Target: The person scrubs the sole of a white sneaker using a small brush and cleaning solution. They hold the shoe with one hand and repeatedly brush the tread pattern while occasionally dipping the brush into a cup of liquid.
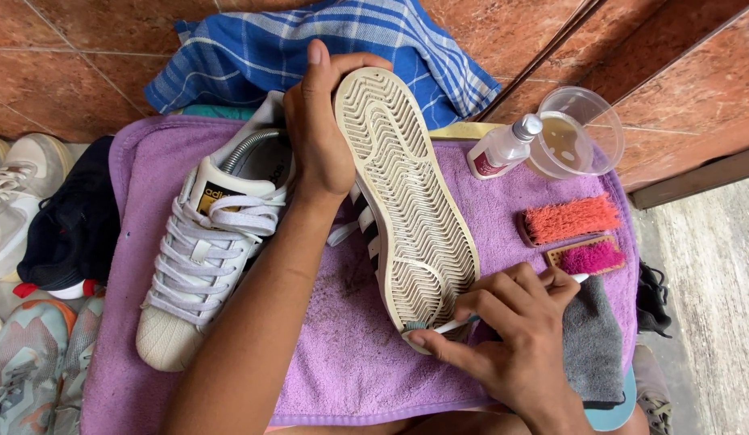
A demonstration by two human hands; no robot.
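While the left hand (318, 129) grips the upturned sneaker (406, 201) by its heel on the purple towel (350, 354), the right hand (511, 330) pinches a toothbrush (439, 325) at the toe tread. Risk: hard scrubbing could twist the shoe loose, flicking grime onto the towel.

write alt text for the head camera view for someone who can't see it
The left hand holds a white sneaker sole-up over a purple towel while the right hand presses a small toothbrush to the sole's toe end. A second sneaker, two brushes and a spray bottle lie alongside.
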